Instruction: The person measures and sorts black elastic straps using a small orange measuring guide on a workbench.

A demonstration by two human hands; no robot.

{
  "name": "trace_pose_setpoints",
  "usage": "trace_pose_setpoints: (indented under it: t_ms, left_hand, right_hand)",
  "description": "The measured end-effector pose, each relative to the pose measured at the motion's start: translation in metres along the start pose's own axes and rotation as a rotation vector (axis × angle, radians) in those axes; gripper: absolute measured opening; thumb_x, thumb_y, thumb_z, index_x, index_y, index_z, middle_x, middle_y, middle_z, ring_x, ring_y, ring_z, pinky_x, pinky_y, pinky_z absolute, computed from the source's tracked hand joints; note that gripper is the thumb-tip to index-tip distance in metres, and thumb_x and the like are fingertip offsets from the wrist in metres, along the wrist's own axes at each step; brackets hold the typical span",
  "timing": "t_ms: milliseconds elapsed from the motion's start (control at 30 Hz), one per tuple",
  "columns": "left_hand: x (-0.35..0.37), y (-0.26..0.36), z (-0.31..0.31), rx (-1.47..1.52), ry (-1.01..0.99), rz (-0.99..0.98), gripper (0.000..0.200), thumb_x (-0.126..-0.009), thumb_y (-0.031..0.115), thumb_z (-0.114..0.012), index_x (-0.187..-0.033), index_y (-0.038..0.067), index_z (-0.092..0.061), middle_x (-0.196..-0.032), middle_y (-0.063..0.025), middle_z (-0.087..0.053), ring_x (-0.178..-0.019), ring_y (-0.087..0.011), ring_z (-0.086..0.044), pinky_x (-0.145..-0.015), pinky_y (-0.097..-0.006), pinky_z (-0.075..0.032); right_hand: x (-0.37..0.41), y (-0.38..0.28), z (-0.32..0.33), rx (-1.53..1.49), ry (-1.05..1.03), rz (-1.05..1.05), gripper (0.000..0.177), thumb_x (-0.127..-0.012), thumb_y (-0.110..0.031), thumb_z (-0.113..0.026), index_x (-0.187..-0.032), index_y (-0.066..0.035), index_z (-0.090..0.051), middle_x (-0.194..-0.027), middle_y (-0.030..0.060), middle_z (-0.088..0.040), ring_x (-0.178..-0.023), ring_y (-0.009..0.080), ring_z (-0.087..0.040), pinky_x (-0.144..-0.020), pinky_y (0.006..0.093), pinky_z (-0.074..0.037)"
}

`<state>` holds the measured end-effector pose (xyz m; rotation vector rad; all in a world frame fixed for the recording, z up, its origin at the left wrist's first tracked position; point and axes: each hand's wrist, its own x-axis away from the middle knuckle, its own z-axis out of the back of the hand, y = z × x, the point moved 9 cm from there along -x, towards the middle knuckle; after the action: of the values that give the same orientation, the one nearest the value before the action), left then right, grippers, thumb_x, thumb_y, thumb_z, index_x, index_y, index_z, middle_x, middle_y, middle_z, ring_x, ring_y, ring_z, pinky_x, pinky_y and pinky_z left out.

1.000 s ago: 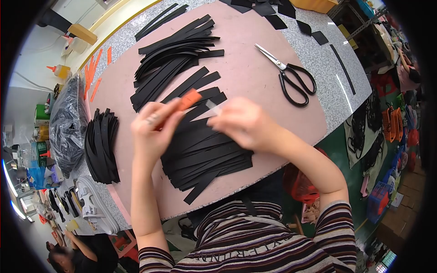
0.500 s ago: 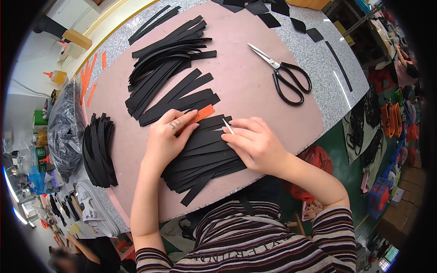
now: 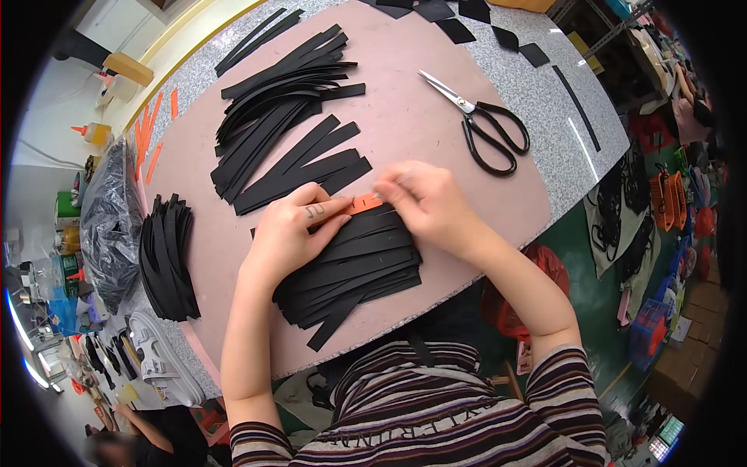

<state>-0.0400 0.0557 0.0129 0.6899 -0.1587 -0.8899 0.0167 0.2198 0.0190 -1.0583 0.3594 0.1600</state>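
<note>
My left hand (image 3: 289, 229) pinches an orange strip (image 3: 364, 205) with small dark marks, laid across the upper end of a spread of black strips (image 3: 350, 261). My right hand (image 3: 429, 204) is closed over the strip's other end. Its fingers are slightly blurred around a thin white pencil-like stick (image 3: 402, 177), which they partly hide. Just beyond both hands lies a looser group of black strips (image 3: 311, 167), with a thicker bundle of black strips (image 3: 284, 86) farther up.
Black-handled scissors (image 3: 490, 132) lie open on the pink mat (image 3: 420, 132). Another black bundle (image 3: 167, 257) sits at the left, near a plastic-wrapped bag (image 3: 115, 226). Orange strips (image 3: 148, 128) and black diamond pieces (image 3: 506, 39) rest on the speckled tabletop (image 3: 580, 148).
My right hand has moved up and left with the white stick, from the black strips' ends to the orange strip. My left hand and the orange strip have shifted slightly down and right.
</note>
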Motion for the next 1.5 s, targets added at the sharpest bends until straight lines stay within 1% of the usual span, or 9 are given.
trace_pose_setpoints:
  t_ms: [400, 500, 533, 633, 733, 867, 1033, 1233, 1500]
  left_hand:
    - [0.001, 0.002, -0.001, -0.014, 0.01, -0.037, 0.025, -0.084, 0.006, -0.082, -0.109, 0.008, -0.082, -0.084, -0.0052, -0.066, -0.068, -0.0181, -0.064, -0.064, -0.0308, -0.054]
    - [0.004, 0.005, 0.001, -0.003, -0.008, -0.02, 0.025, -0.084, 0.006, -0.082, -0.11, 0.008, -0.082, -0.084, -0.006, -0.066, -0.069, -0.0186, -0.064, -0.064, -0.0312, -0.054]
    - [0.004, 0.006, 0.0, 0.006, -0.02, -0.013, 0.026, -0.084, 0.007, -0.082, -0.11, 0.008, -0.082, -0.084, -0.0063, -0.066, -0.07, -0.0187, -0.064, -0.064, -0.0313, -0.053]
    - [0.004, 0.006, 0.001, 0.042, -0.035, 0.003, 0.028, -0.084, 0.007, -0.082, -0.112, 0.008, -0.081, -0.084, -0.0066, -0.066, -0.072, -0.019, -0.064, -0.065, -0.0313, -0.053]
    - [0.005, 0.004, 0.001, 0.063, -0.038, 0.035, 0.029, -0.084, 0.006, -0.082, -0.114, 0.008, -0.081, -0.084, -0.0064, -0.066, -0.07, -0.0185, -0.064, -0.065, -0.0306, -0.053]
    - [-0.004, 0.002, 0.016, 0.077, 0.168, 0.043, 0.03, -0.085, 0.004, -0.082, -0.116, 0.007, -0.08, -0.085, -0.006, -0.066, -0.069, -0.0164, -0.063, -0.065, -0.0281, -0.053]
    - [-0.012, -0.007, 0.007, -0.024, 0.143, 0.015, 0.031, -0.085, 0.005, -0.082, -0.116, 0.007, -0.08, -0.085, -0.0059, -0.066, -0.067, -0.017, -0.063, -0.065, -0.0297, -0.054]
    - [-0.01, -0.002, 0.008, -0.085, 0.146, -0.032, 0.029, -0.085, 0.005, -0.082, -0.114, 0.007, -0.08, -0.085, -0.0054, -0.066, -0.067, -0.0186, -0.064, -0.064, -0.031, -0.054]
    - [-0.011, -0.005, 0.007, -0.087, 0.146, -0.04, 0.023, -0.084, 0.011, -0.081, -0.107, 0.01, -0.082, -0.084, -0.0045, -0.066, -0.068, -0.0232, -0.067, -0.065, -0.0361, -0.056]
  right_hand:
    - [-0.015, -0.006, -0.034, -0.008, -0.151, 0.108, 0.018, -0.099, -0.017, -0.066, -0.091, -0.001, -0.069, -0.082, 0.015, -0.069, -0.075, 0.0334, -0.067, -0.069, 0.0418, -0.053]
    - [-0.018, 0.008, -0.019, -0.144, -0.205, -0.212, 0.018, -0.099, -0.017, -0.066, -0.095, 0.001, -0.071, -0.088, 0.0162, -0.073, -0.079, 0.0299, -0.071, -0.07, 0.0387, -0.055]
    - [-0.016, 0.017, -0.011, -0.185, -0.231, -0.458, 0.019, -0.098, -0.015, -0.065, -0.108, 0.0, -0.072, -0.099, 0.0191, -0.074, -0.1, 0.0305, -0.072, -0.084, 0.0406, -0.055]
    - [-0.017, -0.007, 0.0, 0.369, 0.033, 0.217, 0.027, -0.098, -0.013, -0.063, -0.122, -0.002, -0.07, -0.106, 0.0208, -0.073, -0.116, 0.0344, -0.066, -0.097, 0.0447, -0.049]
    - [0.0, 0.0, -0.01, 0.313, -0.054, 0.158, 0.036, -0.099, -0.012, -0.061, -0.134, -0.004, -0.065, -0.112, 0.0209, -0.073, -0.124, 0.0378, -0.059, -0.103, 0.0468, -0.044]
    - [-0.005, 0.015, 0.013, 0.23, 0.124, 0.034, 0.029, -0.1, -0.015, -0.062, -0.125, -0.002, -0.07, -0.109, 0.0189, -0.074, -0.115, 0.0352, -0.064, -0.097, 0.0445, -0.047]
    - [-0.02, 0.035, 0.023, -0.074, 0.073, -0.281, 0.024, -0.102, -0.02, -0.063, -0.104, 0.001, -0.075, -0.091, 0.0166, -0.074, -0.088, 0.0313, -0.07, -0.08, 0.0402, -0.053]
    - [-0.033, 0.006, -0.013, 0.001, 0.045, 0.144, 0.025, -0.101, -0.019, -0.065, -0.087, 0.001, -0.069, -0.076, 0.016, -0.067, -0.068, 0.0359, -0.064, -0.064, 0.0404, -0.051]
    - [-0.039, 0.006, -0.028, -0.043, -0.046, 0.126, 0.024, -0.101, -0.017, -0.064, -0.084, 0.0, -0.067, -0.076, 0.0167, -0.067, -0.07, 0.0356, -0.065, -0.066, 0.042, -0.052]
